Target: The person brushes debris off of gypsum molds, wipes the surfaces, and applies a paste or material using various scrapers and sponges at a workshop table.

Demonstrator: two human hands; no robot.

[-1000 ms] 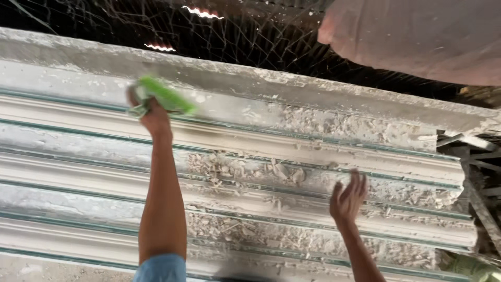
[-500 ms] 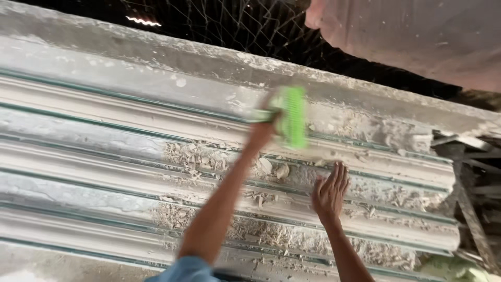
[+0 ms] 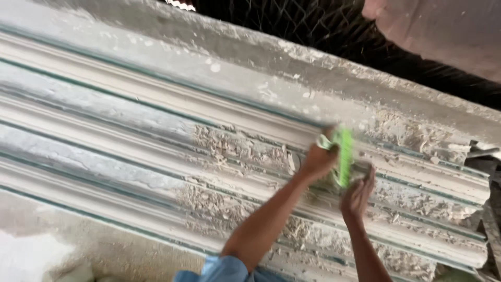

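Observation:
A long ribbed plaster moulding (image 3: 156, 130) with several grey-white ridges and thin green lines runs across the view. My left hand (image 3: 317, 159) grips a bright green flat scraper (image 3: 343, 155), pressed against the moulding's upper ridges at the right of centre. Just below and to the right, my right hand (image 3: 357, 196) rests on the moulding with its fingers together, touching the scraper's lower end. Loose plaster flakes (image 3: 235, 151) lie in the grooves around both hands.
Wire mesh (image 3: 292, 21) hangs over a dark space behind the moulding's top edge. A pale pinkish rounded surface (image 3: 443, 26) fills the upper right corner. Rough plaster rubble and a dark frame (image 3: 488, 209) sit at the right end. Pale dusty ground (image 3: 62, 245) lies below left.
My left hand swept the green scraper from the moulding's upper left to the right and slightly down. My right hand moved in and now touches the scraper. The view shifted leftwards.

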